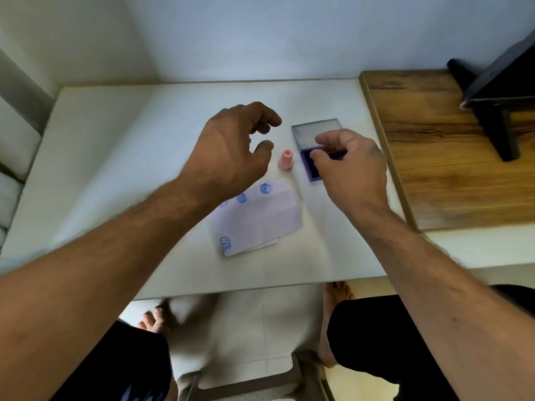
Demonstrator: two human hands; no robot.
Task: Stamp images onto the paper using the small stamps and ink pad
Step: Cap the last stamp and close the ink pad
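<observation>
Right hand [348, 166] over the ink pad [312, 168], fingertips pinched together on something small at the pad surface; likely a stamp being inked, but hidden by the fingers, so cannot confirm. Left hand [231, 146] hovering above the table [115, 157], fingers loosely curled, holding nothing, just left of the pink stamp [286, 160] standing upright between the two hands. Pad lid [315, 130] flipped open behind the pad. Paper [260, 218] nearer the body, below the pink stamp, carrying blue prints along its top-left edge and one at the lower-left corner; middle and right side blank.

Step in hand, as judged: inking. Best done with a straight, level press onto the pad, no rocking or dragging, then a clean vertical lift. Left hand better used flat on the paper to pin it. Next print onto a blank patch, well apart from existing marks. Risk: smear if the stamp slides, faint print if tilted
</observation>
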